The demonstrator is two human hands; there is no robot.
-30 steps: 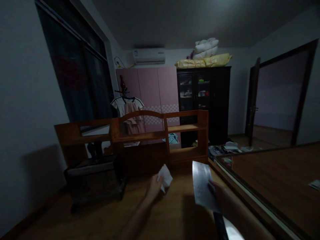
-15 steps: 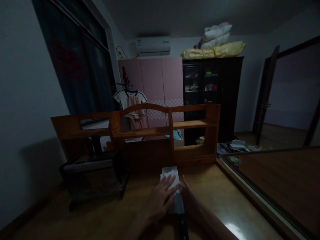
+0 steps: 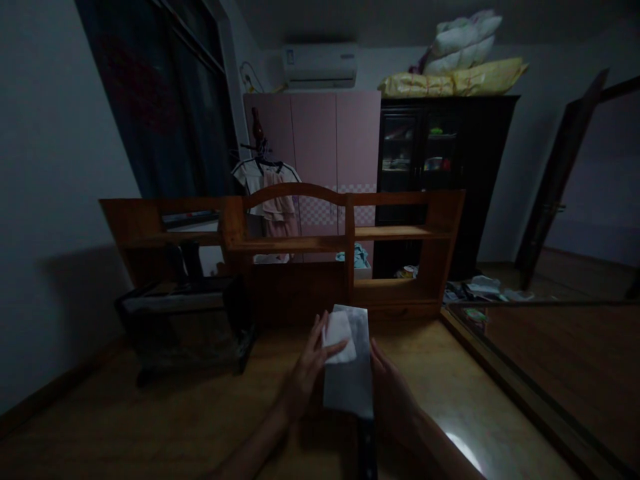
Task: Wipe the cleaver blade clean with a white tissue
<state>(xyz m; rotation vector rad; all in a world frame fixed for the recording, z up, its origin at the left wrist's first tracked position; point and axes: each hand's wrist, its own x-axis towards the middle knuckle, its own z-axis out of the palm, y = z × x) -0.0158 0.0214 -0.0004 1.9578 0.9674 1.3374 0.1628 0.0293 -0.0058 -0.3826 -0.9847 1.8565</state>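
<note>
A cleaver [image 3: 350,390] with a wide grey blade and a dark riveted handle points away from me, its handle toward my body. My left hand [image 3: 313,363] is at the blade's left edge, its thumb pressed over a folded white tissue or cloth [image 3: 340,331] that lies against the upper left of the blade. Along the opposite edge, my right hand [image 3: 393,390] grips the cleaver from the side; most of its fingers are hidden. Beneath the cleaver is a wooden tabletop [image 3: 270,407].
A wooden shelf unit [image 3: 295,245] stands across the back of the tabletop. To the left sits a dark glass-sided tank [image 3: 185,330]. A raised edge [image 3: 495,370] runs along the right. Beyond are a pink wardrobe [image 3: 315,147] and a black cabinet [image 3: 480,173].
My left hand has slid left off the blade's middle, keeping the white tissue or cloth under its thumb and uncovering more blade. The cleaver sits higher in view, and the camera has tilted down slightly.
</note>
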